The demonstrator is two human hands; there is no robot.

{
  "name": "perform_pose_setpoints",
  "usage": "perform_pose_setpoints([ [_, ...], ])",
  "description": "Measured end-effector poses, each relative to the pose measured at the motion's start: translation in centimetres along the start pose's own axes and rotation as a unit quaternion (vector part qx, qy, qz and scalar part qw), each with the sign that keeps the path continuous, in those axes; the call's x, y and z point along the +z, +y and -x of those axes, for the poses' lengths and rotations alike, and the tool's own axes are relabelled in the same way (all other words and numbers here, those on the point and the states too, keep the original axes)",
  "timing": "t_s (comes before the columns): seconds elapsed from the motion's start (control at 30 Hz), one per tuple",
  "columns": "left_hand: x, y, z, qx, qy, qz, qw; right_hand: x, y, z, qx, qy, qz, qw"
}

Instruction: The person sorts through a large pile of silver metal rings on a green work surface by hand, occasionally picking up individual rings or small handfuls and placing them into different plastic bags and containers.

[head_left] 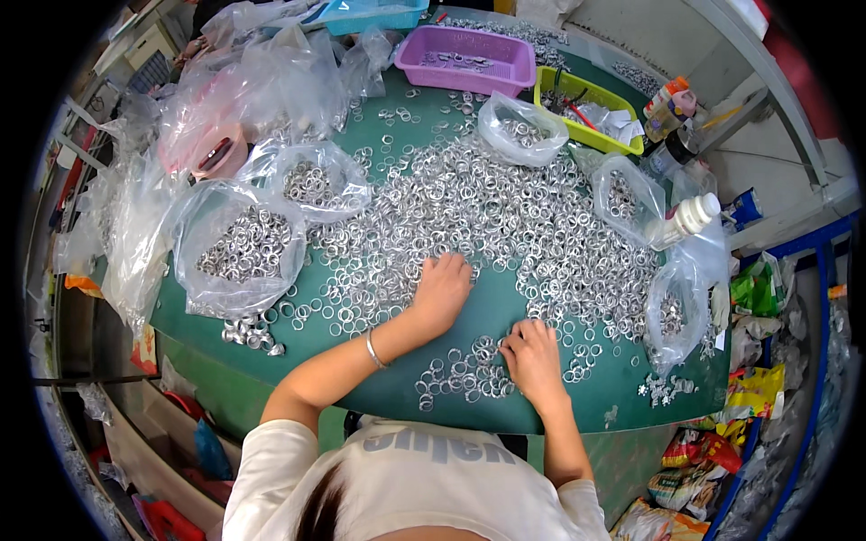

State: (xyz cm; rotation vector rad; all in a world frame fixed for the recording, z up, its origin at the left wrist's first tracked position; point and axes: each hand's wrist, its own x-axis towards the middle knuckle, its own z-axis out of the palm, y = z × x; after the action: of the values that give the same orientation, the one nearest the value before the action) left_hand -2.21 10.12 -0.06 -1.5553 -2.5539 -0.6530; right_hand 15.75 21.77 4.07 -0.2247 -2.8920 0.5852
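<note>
A wide heap of silver metal rings (505, 203) is spread over the green table. My left hand (444, 290), with a bracelet on its wrist, rests at the heap's near edge. Its fingers are curled in, and whatever they hold is hidden. Closer to me, a smaller group of rings (465, 371) lies by the table's front edge. My right hand (535, 359) is just right of that group, palm down, its bent fingers a little apart near the tabletop. No ring shows in it.
Plastic bags of rings stand around the heap: a large bag (189, 236) at left, others at right. A purple basket (465, 61) and a yellow-green basket (591, 133) stand at the back. A white bottle (690, 219) leans at right. Chunky rings (253, 334) lie front left.
</note>
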Motion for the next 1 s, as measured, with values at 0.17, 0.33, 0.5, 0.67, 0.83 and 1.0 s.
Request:
perform_pose_setpoints([
  [0.17, 0.0, 0.4, 0.1, 0.039, -0.017, 0.083, 0.996, 0.3, 0.5, -0.5, 0.019, 0.018, -0.013, 1.000],
  [0.33, -0.6, 2.1, 2.2, 0.046, -0.080, 0.281, 0.955, 1.0, 0.9, -0.2, 0.022, 0.028, -0.025, 0.999],
  [0.5, -2.1, 3.6, 4.0, 0.055, -0.214, 0.289, 0.931, -0.5, 1.9, -1.2, 0.064, 0.122, -0.018, 0.990],
  [0.67, -2.3, 3.0, 3.3, 0.032, -0.136, 0.344, 0.928, -1.1, 2.4, -1.2, 0.072, 0.177, -0.001, 0.982],
  [0.83, -0.3, 2.4, 2.4, 0.059, -0.063, 0.299, 0.950, 0.1, 0.7, 0.1, 0.010, 0.081, -0.054, 0.995],
  [1.0, -0.8, 3.5, 3.8, 0.088, -0.135, 0.353, 0.922, -0.3, 0.0, 2.0, 0.012, 0.022, -0.103, 0.994],
])
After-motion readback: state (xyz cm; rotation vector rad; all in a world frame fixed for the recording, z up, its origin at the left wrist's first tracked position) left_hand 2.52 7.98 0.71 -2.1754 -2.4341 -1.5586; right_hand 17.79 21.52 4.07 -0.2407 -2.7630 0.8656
